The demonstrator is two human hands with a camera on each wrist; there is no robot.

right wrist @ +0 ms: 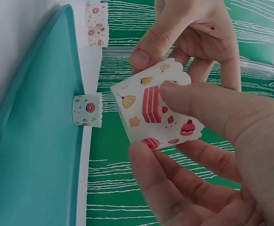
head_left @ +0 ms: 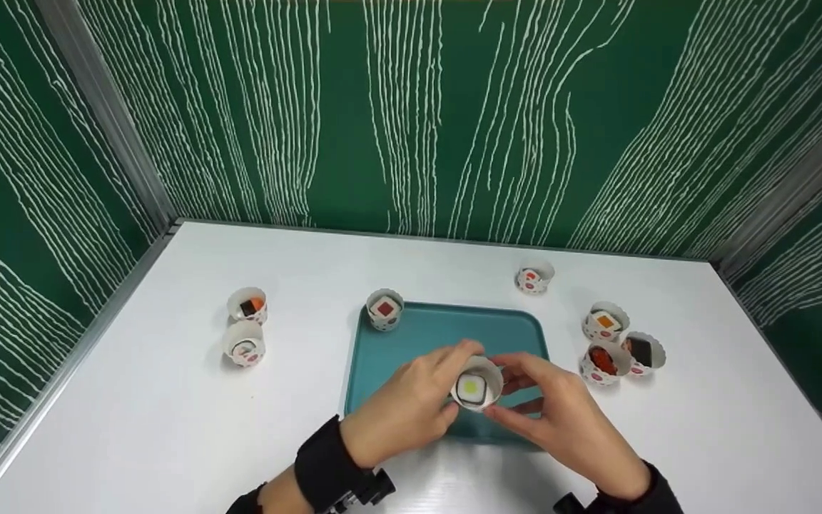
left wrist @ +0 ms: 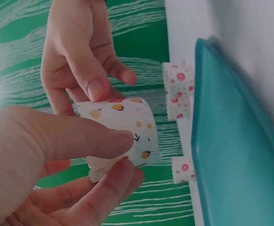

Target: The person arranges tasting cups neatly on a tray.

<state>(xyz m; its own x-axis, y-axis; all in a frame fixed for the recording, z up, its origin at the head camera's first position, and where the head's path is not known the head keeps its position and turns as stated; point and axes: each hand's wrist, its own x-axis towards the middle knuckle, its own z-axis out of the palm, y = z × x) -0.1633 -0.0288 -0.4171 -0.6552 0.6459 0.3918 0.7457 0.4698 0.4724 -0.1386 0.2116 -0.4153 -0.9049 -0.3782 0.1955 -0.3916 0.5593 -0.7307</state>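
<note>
Head view shows a white table point(head_left: 168, 400) with green patterned walls point(head_left: 454, 107) around it. At the table's middle lies a teal tray point(head_left: 447, 332). Above the tray's near edge, at about six o'clock from its centre, both hands meet around one paper cup point(head_left: 477, 386).

The left hand point(head_left: 400, 407) comes in from seven o'clock and the right hand point(head_left: 564, 421) from five o'clock. Each pinches the cup's wall, thumb on one side and fingers on the other, so the fingers of both hands are curled and clamped on it. The cup sits directly between the two sets of fingertips, held clear of the tray, its opening facing up toward the head camera and its axis roughly upright. Neither hand is clearly nearer; they share the grip.

Inside the cup sits a sushi piece point(head_left: 471, 388) with a white face, dark rim and yellow centre.

Another filled cup point(head_left: 384, 308) stands on the tray's far-left corner, at eleven o'clock. Two cups point(head_left: 245, 325) stand well apart at nine o'clock on the table, one cup point(head_left: 534, 277) at one o'clock beyond the tray, and a cluster of three point(head_left: 618, 344) at three o'clock.

In the left wrist view the held cup's wall point(left wrist: 127, 129) shows small fruit prints; in the right wrist view it point(right wrist: 153, 110) shows cake prints.
</note>
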